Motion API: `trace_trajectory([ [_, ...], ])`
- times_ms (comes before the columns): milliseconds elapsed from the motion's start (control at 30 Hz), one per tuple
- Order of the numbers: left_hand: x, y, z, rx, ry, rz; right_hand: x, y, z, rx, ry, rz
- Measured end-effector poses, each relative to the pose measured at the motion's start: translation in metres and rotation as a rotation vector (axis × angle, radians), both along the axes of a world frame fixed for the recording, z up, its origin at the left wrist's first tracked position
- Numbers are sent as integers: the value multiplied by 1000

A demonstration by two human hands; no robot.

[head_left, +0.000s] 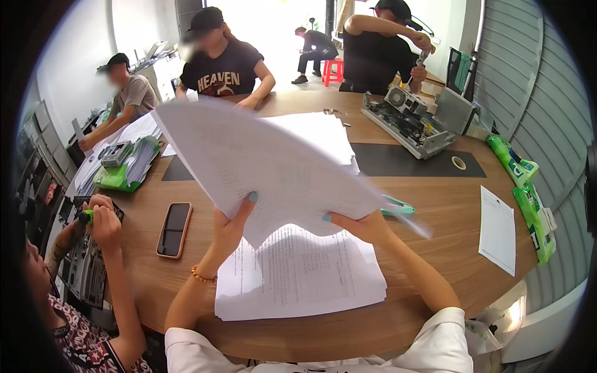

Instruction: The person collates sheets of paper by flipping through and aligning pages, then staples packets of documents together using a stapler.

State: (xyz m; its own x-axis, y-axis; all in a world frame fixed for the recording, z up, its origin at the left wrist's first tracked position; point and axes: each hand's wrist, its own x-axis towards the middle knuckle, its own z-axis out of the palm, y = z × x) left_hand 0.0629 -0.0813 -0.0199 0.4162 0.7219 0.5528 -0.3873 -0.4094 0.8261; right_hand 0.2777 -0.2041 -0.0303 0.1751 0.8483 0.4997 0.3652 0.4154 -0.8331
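Note:
A few loose paper sheets (273, 149), curved and partly blurred, are held up over the table between my two hands. My left hand (231, 224) pinches their lower left edge, thumb on top, with a beaded bracelet at the wrist. At the lower right edge, my right hand (359, 226) grips the same sheets, its blue-nailed thumb on top. Beneath them lies a stack of printed pages (301, 280), its far part hidden. A teal-handled tool (398, 207), perhaps a cutter or scissors, lies beyond my right hand, partly covered.
A phone (175, 230) lies left of the stack, a single sheet (497, 230) to the right. Another paper stack (311, 133), an opened computer case (410, 121), a tape roll (458, 163) and green packs (528, 205) are farther off. Co-workers sit around; one at left holds a green-handled tool.

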Motion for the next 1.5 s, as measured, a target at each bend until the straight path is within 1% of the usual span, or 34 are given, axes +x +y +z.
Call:
trace_trajectory([
  [33,1,-3,5,-1,-5,10,-2,-1,6,7,-31,-41],
  [67,0,-7,9,-65,-6,-48,-6,-4,13,-41,56,-99],
  [100,-3,-9,11,-131,-4,-107,-6,-2,11,-47,56,-89],
  [133,-3,-7,5,-134,-4,-97,-4,1,8,-110,114,-91],
  [167,-3,-3,-5,-87,93,-86,-2,3,4,-175,173,-94],
  [200,-3,-3,-8,-41,188,-74,2,3,-2,-182,170,-84],
  [233,-2,-3,-8,-43,181,-63,8,3,-6,-193,120,-119],
  [300,3,-5,-6,-97,91,-174,13,3,-8,-205,62,-145],
  [367,5,-3,-13,-76,91,-127,10,0,-8,-132,119,-106],
  [400,4,-2,-15,-52,90,-88,10,-2,-11,-136,117,-98],
  [467,1,-5,-16,-30,78,-90,13,-2,-14,-103,560,18],
  [533,0,-5,-13,-7,68,-95,12,-2,-4,-87,575,71],
  [567,-2,-6,-11,15,117,-140,10,-3,-2,-73,602,116],
  [600,-3,-7,-11,33,165,-185,12,-2,-10,-81,602,118],
  [667,-2,-7,-17,-12,183,-160,19,2,-31,-73,422,3],
  [700,-1,-5,-19,-44,202,-137,22,2,-28,-73,417,6],
  [733,-1,-3,-19,-43,200,-133,24,2,-24,-31,404,64],
  [767,-1,-2,-18,-22,160,-155,25,0,-21,8,393,121],
  [800,-2,-1,-18,-2,122,-177,25,-2,-16,5,395,125],
  [867,-5,1,-20,29,143,-203,24,-7,-10,-107,387,66],
  [933,-4,1,-21,69,156,-229,25,-6,-12,-77,361,61],
  [1033,1,-5,-23,70,133,-185,17,-6,-8,-43,365,30],
  [1100,3,-10,-25,45,127,-65,15,-7,-8,-42,392,4],
  [1200,1,-11,-20,116,100,-68,20,-7,-11,-61,329,-33],
  [1300,2,-9,-33,74,86,-109,21,-6,-22,-64,337,20],
  [1367,3,-11,-38,35,117,-99,21,-2,-34,-53,200,-29],
  [1400,4,-10,-40,-2,142,-86,21,-1,-33,-50,201,-30],
  [1500,6,-10,-43,-5,130,-90,19,-3,-28,-80,265,10],
])
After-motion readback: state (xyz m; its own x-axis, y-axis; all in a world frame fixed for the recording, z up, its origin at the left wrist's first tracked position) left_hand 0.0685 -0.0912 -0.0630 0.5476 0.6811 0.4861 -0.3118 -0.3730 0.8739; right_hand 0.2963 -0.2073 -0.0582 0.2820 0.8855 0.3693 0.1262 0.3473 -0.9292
